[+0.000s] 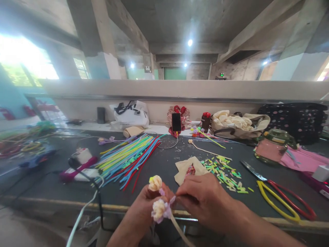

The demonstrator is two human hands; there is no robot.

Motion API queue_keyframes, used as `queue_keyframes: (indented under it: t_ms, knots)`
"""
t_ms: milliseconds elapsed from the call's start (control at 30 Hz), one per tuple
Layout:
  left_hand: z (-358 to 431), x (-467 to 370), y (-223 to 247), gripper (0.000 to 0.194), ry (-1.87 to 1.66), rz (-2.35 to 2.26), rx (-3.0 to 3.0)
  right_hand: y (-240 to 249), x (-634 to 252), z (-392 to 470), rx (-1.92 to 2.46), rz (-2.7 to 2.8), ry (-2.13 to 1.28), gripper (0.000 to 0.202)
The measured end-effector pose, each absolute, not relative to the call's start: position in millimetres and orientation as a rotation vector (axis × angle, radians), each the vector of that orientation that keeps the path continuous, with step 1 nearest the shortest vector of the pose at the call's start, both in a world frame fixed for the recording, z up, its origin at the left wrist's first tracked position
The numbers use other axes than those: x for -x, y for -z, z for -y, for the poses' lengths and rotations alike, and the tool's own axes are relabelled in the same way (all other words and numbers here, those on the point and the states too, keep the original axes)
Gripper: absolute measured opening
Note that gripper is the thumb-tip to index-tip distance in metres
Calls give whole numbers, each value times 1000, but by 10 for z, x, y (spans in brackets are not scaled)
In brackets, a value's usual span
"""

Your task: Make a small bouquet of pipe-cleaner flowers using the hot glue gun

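Near the table's front edge, my left hand (144, 206) is closed around a fuzzy flower piece with cream blossoms, the upper one (155, 183) showing a bit of yellow. A lower cream and lilac blossom (159, 210) hangs below the fingers, with a pale stem (180, 230) running down to the right. My right hand (205, 197) pinches a small lilac tip (172, 199) of the same piece. Just behind the right hand, a beige sheet (181, 168) lies under a small red patterned object (190, 169).
Colored fuzzy stems (128, 157) lie left of center, short cut pieces (223, 171) right of center. Large scissors (279, 199) lie open at the right. Farther back are a phone (176, 122), a white bag (132, 116), a dark bottle (205, 121) and a jug (271, 147). Cables cross the left side.
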State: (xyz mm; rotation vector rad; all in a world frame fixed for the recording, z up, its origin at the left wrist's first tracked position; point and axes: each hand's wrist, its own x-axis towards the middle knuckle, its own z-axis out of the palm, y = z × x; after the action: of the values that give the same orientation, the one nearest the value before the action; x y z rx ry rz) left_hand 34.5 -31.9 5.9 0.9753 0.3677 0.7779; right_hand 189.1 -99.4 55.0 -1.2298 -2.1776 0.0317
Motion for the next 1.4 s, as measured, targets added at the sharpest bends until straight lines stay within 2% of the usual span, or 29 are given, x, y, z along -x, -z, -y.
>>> queue_keyframes:
  t_ms: [167,400,500,667,833,967,1133,1400]
  knots:
    - [323,-277,-25,14,-784,-465,-1141,-571,-1842,981,1290,2200,68,14]
    - [336,-301,20,18,-656,-551,-1304,-783,-1977,816,1288,2535,-290,19]
    - [332,-357,88,19,-617,-627,-1463,-862,-2022,711,1319,2636,-312,19]
    - [318,-404,80,25,-751,-920,-1815,-1015,-1991,611,1543,2691,-61,14]
    - [338,-442,-65,22,-875,-1072,-1958,-1116,-1900,760,1583,2714,256,13]
    - [354,-480,-116,20,-1056,-1039,-1738,-1051,-1847,967,1554,2524,547,8]
    - [367,-532,-108,18,-1099,-816,-1297,-855,-1822,1089,1351,2308,913,8]
    - [388,-573,-110,23,-1100,-779,-1133,-898,-1817,1068,1326,2442,843,10]
